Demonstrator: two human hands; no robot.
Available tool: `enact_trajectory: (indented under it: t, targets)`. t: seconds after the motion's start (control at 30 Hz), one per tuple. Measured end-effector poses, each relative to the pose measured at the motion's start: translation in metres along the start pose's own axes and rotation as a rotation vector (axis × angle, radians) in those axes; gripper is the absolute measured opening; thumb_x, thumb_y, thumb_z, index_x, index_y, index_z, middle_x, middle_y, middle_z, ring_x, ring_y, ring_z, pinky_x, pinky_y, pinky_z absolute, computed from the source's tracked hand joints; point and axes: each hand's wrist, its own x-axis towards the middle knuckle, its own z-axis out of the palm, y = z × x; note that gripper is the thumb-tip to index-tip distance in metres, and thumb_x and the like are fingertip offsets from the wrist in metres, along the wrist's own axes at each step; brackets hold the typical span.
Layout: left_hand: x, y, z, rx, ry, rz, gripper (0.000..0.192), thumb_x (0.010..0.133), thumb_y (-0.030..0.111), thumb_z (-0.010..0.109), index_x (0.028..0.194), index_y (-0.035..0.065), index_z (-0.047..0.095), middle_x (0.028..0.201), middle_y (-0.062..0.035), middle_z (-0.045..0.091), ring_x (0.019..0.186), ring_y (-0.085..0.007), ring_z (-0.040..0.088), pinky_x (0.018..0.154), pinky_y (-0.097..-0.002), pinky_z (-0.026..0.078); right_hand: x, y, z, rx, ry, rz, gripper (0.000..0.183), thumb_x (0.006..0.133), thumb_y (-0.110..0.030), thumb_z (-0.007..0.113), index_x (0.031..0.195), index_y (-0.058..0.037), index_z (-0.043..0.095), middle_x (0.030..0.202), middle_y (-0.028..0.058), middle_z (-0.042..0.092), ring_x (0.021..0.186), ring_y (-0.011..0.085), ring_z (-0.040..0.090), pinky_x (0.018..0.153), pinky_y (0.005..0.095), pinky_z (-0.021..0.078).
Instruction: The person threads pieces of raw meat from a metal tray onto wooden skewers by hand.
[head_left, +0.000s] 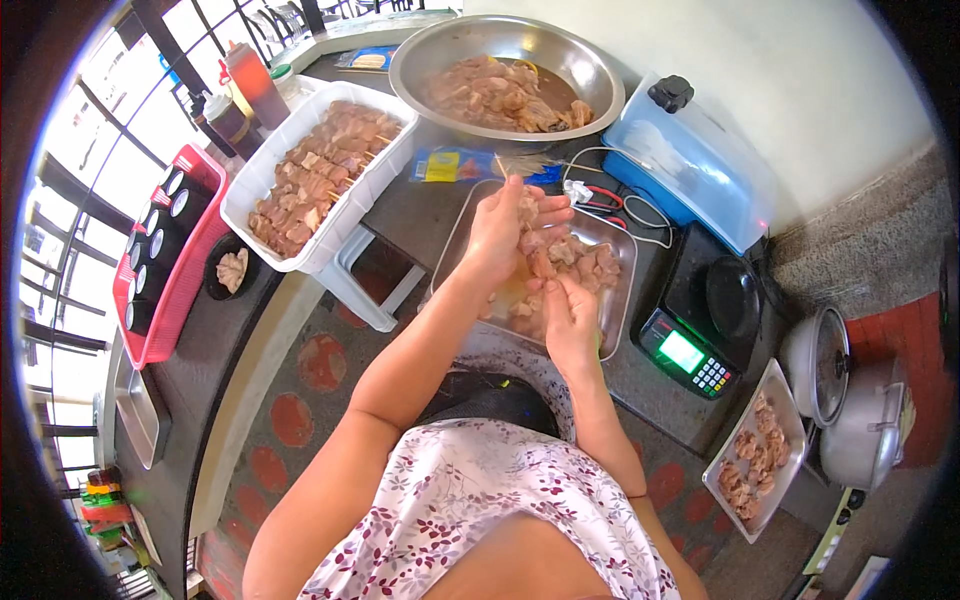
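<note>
Above a rectangular metal tray (619, 330) of raw meat pieces (581, 259), my left hand (495, 229) holds a thin wooden skewer (502, 163) with raw meat threaded on it. The stick's bare end pokes up past my thumb, and the other fingers extend to the right. My right hand (571, 319) is lower, its thumb and fingers pinched on meat at the skewer's lower part. Where the skewer's lower end lies is hidden. Yellowish liquid shows in the tray under my hands.
Left stands a white plastic tub (244, 214) of meat skewers, beside a pink basket (171, 322) of dark containers. A large steel basin (412, 60) holds more meat. To the right are a digital scale (686, 352), a blue lidded box (697, 165) and another meat tray (787, 450).
</note>
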Motion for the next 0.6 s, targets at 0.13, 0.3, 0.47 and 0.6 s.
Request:
enact_trajectory:
  t: [0.13,0.3,0.47,0.6]
  targets:
    - [-0.006,-0.006,0.003,0.026,-0.038,0.005,0.04,0.102,0.034,0.034,0.102,-0.0033,0.048,0.108,-0.0262,0.061,0.098,-0.0345,0.064,0.081,-0.043,0.055,0.007,0.012,0.001,-0.047,0.016,-0.049,0.026,0.098,-0.015,0.044,0.094,-0.001,0.065,0.058,-0.0115,0.038,0.05,-0.0014,0.027,0.046,0.02,0.0185]
    - [-0.008,-0.002,-0.001,0.014,-0.088,-0.007,0.039,0.102,0.033,0.033,0.104,-0.0025,0.048,0.11,-0.0248,0.061,0.102,-0.0343,0.063,0.082,-0.0411,0.054,0.011,0.011,0.001,-0.108,0.015,-0.077,0.026,0.098,-0.014,0.044,0.096,-0.0003,0.066,0.066,-0.0086,0.047,0.057,-0.0002,0.034,0.051,0.0191,0.0259]
    - [-0.024,0.013,-0.002,0.207,-0.126,-0.254,0.039,0.097,0.036,0.049,0.11,-0.0006,0.053,0.106,-0.0127,0.063,0.094,-0.0201,0.063,0.078,-0.0324,0.052,0.011,0.003,-0.008,-0.008,-0.025,-0.015,0.026,0.098,-0.014,0.043,0.096,-0.0004,0.065,0.081,-0.0047,0.055,0.071,0.0035,0.042,0.063,0.0199,0.0351]
    - [-0.029,0.005,-0.021,0.38,-0.296,-0.163,0.032,0.09,0.028,0.064,0.105,0.0,0.059,0.099,-0.0065,0.063,0.084,-0.0109,0.06,0.071,-0.0258,0.05,0.013,-0.005,-0.011,-0.038,-0.012,-0.021,0.025,0.098,-0.014,0.044,0.096,0.0005,0.064,0.081,-0.0036,0.057,0.071,0.0033,0.043,0.063,0.0201,0.0358]
